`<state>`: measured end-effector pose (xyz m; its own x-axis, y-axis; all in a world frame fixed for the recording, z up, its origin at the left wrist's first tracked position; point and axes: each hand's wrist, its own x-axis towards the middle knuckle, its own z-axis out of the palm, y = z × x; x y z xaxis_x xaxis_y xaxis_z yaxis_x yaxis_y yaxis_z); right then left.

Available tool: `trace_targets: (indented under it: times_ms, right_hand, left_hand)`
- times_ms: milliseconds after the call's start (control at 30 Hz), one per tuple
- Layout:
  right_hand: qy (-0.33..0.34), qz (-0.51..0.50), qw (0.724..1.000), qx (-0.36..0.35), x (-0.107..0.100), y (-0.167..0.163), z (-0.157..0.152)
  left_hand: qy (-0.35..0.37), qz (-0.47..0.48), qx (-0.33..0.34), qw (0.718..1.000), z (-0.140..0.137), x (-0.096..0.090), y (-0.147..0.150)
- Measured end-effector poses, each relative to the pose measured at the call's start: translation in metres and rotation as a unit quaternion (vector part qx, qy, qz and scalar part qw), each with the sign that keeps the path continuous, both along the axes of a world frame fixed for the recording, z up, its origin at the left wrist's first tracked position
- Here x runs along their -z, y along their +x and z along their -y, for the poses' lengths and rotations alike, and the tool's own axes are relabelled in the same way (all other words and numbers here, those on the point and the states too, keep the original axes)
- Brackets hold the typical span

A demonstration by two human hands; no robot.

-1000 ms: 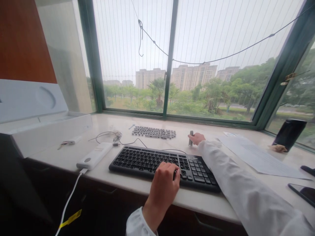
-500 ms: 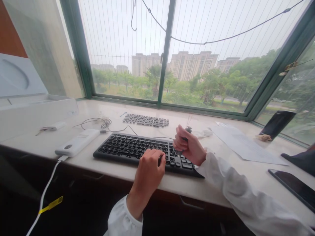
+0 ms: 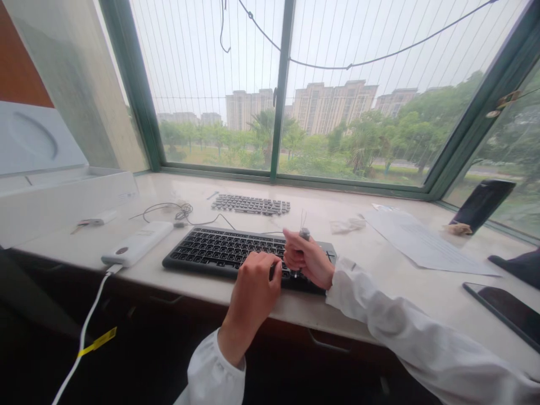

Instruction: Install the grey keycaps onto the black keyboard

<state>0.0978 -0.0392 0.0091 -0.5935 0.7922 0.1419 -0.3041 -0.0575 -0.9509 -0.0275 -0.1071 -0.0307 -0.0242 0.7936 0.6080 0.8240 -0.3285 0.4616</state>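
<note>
A black keyboard (image 3: 211,253) lies on the pale desk, most of its keys bare of caps. My right hand (image 3: 307,259) is wrapped round a keycap puller (image 3: 304,232), a dark handle with thin wires sticking up from its top. Its lower end points down at the right part of the keyboard. Over the front edge, just left of it, my left hand (image 3: 255,284) is closed, thumb bent towards the fingers. What it holds, if anything, is hidden. Behind the keyboard, loose keycaps (image 3: 252,205) are laid out in rows.
On the left are a white power bank (image 3: 138,244) with a white cable (image 3: 95,309), and a white box (image 3: 67,197). A dark cable (image 3: 183,212) coils behind. Paper (image 3: 426,239), a phone (image 3: 506,309) and a leaning dark device (image 3: 483,205) are on the right.
My right hand has moved left along the keyboard with the keycap puller, closer to my left hand. My left hand has stayed nearly in place. The view has shifted slightly.
</note>
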Motion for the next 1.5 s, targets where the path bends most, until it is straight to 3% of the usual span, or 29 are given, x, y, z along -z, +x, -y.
trace_targets:
  times_ms: [133,300,467,633,800,900,1033,1500]
  right_hand:
    - [0.015,-0.002,1.000,0.020,0.004,0.000,0.002]
    - [0.097,0.021,0.995,-0.033,0.009,0.002,0.003]
    - [0.144,0.044,0.988,-0.020,0.012,0.006,0.007]
    - [0.292,0.130,0.948,-0.017,0.016,0.018,0.011]
    - [0.304,0.145,0.941,-0.014,0.017,0.024,0.009]
    - [0.389,0.174,0.905,-0.016,0.014,0.023,0.013]
    - [0.514,0.151,0.841,-0.077,0.010,0.021,0.020]
    - [0.663,0.088,0.739,-0.079,0.033,0.017,0.016]
  left_hand:
    - [0.002,0.002,0.000,1.000,0.000,0.001,0.000]
    - [-0.002,-0.002,0.011,1.000,0.000,-0.001,-0.001]
    - [-0.007,-0.001,0.018,1.000,0.001,-0.001,-0.002]
    - [-0.005,-0.007,0.015,1.000,0.002,-0.001,-0.001]
    - [-0.016,-0.008,0.016,1.000,0.003,-0.001,-0.001]
    - [-0.026,-0.002,0.023,0.999,0.003,-0.003,-0.002]
    - [-0.034,0.004,0.043,0.998,0.004,-0.005,-0.003]
    - [-0.032,0.016,0.058,0.998,0.003,-0.004,-0.002]
